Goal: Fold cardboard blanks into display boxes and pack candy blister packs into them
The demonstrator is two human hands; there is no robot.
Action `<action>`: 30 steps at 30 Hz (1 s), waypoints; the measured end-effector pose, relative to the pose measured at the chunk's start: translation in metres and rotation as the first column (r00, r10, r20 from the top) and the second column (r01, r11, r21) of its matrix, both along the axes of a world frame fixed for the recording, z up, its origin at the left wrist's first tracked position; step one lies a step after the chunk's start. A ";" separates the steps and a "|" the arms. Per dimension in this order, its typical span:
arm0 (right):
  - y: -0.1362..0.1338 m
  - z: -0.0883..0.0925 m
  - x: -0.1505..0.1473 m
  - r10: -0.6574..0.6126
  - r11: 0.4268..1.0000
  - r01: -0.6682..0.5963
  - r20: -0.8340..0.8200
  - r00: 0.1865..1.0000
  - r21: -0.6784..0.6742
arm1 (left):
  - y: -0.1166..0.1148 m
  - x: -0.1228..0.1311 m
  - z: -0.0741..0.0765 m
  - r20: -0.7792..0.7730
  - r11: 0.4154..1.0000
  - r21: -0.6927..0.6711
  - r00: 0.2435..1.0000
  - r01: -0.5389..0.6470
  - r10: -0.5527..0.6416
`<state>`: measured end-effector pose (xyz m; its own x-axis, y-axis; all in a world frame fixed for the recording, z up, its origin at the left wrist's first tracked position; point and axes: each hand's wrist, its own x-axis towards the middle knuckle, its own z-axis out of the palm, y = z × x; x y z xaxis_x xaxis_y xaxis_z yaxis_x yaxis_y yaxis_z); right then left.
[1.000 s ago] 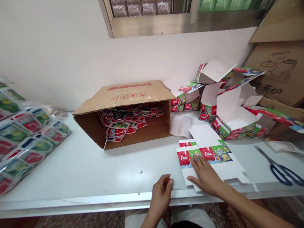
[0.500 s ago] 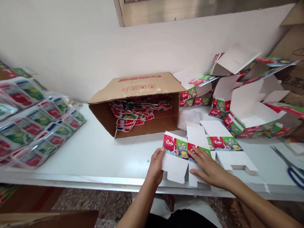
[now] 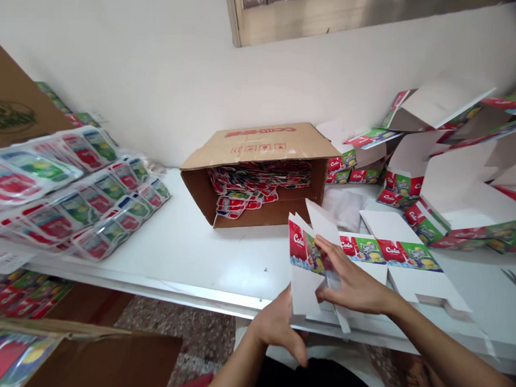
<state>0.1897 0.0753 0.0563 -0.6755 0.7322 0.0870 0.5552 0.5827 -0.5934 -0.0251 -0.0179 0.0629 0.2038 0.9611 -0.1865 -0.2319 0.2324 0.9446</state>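
Both my hands hold one flat printed carton blank (image 3: 309, 257), white with red Cola and green Sprite panels, lifted off the white table (image 3: 188, 259) near its front edge. My left hand (image 3: 279, 324) grips the blank from below at its lower flap. My right hand (image 3: 352, 284) presses its fingers on the printed band from the right. More flat blanks (image 3: 391, 252) lie in a stack just right of my hands.
An open brown cardboard box (image 3: 260, 143) lies on its side behind, filled with printed packets. Bagged packets (image 3: 72, 192) pile at the left. Folded cartons (image 3: 436, 183) heap at the back right. Scissors (image 3: 513, 278) lie at the right edge. A brown box (image 3: 108, 357) sits low left.
The blank was slid off the stack and raised from the table. My left hand moved from its left edge to beneath it. The view has swung left.
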 end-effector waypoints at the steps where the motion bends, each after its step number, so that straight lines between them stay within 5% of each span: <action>1: 0.001 0.005 -0.001 0.031 0.999 -0.031 0.006 1.000 -0.030 | -0.001 -0.001 0.007 -0.032 0.996 0.046 0.997 0.073 -0.072; 4: 0.006 0.015 -0.003 0.112 0.991 -0.108 0.049 0.992 -0.077 | -0.006 -0.002 0.021 -0.147 0.975 0.156 0.980 0.155 -0.132; 11: 0.012 0.004 -0.018 0.071 0.970 -0.090 0.093 0.993 0.224 | -0.004 -0.004 0.017 -0.172 0.976 0.156 0.968 -0.154 0.181; 16: 0.021 0.008 -0.023 -0.157 0.919 0.108 0.100 0.983 0.380 | -0.007 -0.016 -0.009 -0.101 0.921 0.014 0.916 -0.388 0.388; 20: 0.035 0.018 -0.009 -0.306 0.897 0.273 0.042 0.951 0.347 | -0.010 -0.038 -0.043 -0.084 0.866 -0.048 0.866 -0.497 0.493; 25: 0.060 0.015 0.021 -0.496 0.842 0.518 -0.159 0.854 0.151 | -0.004 -0.072 -0.073 -0.287 0.620 -0.009 0.596 -0.784 0.750; 28: 0.070 0.009 0.032 -0.567 0.800 0.598 -0.274 0.777 0.040 | -0.003 -0.096 -0.071 -0.397 0.527 0.042 0.469 -0.849 0.789; 30: 0.071 0.009 0.033 -0.607 0.776 0.630 -0.307 0.733 -0.030 | -0.001 -0.105 -0.063 -0.476 0.427 0.168 0.307 -0.889 0.825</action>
